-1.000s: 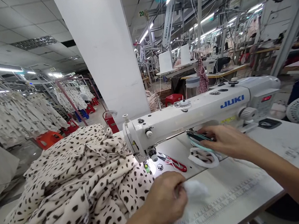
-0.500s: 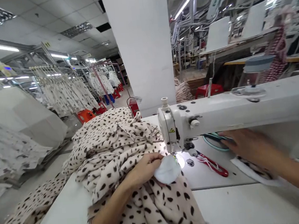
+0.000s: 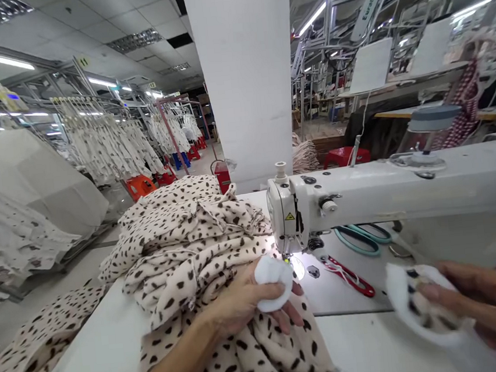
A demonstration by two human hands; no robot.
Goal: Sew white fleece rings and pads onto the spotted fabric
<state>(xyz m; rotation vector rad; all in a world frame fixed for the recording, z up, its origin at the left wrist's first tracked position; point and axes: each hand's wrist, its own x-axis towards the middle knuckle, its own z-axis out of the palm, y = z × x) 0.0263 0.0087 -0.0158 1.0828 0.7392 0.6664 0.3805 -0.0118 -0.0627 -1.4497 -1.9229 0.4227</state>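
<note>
On my feed, the **sewing machine head** [image 3: 288,214] is my landmark, and everything sits relative to it. The **left hand** [image 3: 237,301] is just in front of the needle, with a **white round pad** [image 3: 274,283] cupped against the fingers and thumb. The fingers curl around its lower edge, pressing it gently rather than pinching it hard. The **right hand** [image 3: 494,302] is well to the right of the head, near the lower edge of my view. Its fingers are pressed together over a **spotted round pad** [image 3: 417,304] with a white rim, though motion blur hides exactly how the thumb sits.

Both pads look light, soft and easily dented, so I would judge them easy to crush and slightly slippery at the rim. I would take each by its outer edge with a broad, soft hold, not a tight fingertip pinch.

A heap of **spotted cream fabric** [image 3: 183,239] lies directly left of the head and spills toward the left hand, soft and loose enough to slide if dragged. Just right of the head, **teal-handled scissors** [image 3: 358,241] and **red thread snips** [image 3: 349,275] lie on the **tabletop** [image 3: 70,343]. Behind the head stands a **white pillar** [image 3: 244,75], and **racks of hanging garments** [image 3: 103,138] line the aisle left of it.
</note>
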